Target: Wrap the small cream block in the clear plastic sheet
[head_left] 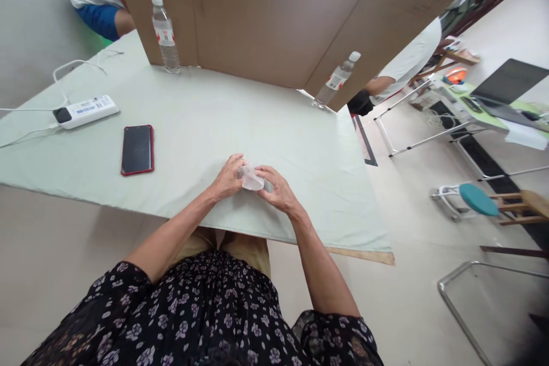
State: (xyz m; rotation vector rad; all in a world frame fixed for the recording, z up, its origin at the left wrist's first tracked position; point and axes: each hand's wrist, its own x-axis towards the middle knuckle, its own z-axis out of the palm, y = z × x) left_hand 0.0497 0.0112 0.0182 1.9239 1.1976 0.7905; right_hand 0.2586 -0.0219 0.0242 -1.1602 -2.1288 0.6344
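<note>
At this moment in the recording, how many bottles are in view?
2. The left bottle stands on the table by the left part of the cardboard; the right bottle stands by its right part. More could be hidden behind it.

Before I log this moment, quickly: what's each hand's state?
Left hand: partly closed, holding the translucent object at one side.
Right hand: partly closed, holding it at the other.

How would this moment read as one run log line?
left hand: holding translucent object | right hand: holding same object | red-edged phone: on table | cardboard panel: standing at far side
</note>
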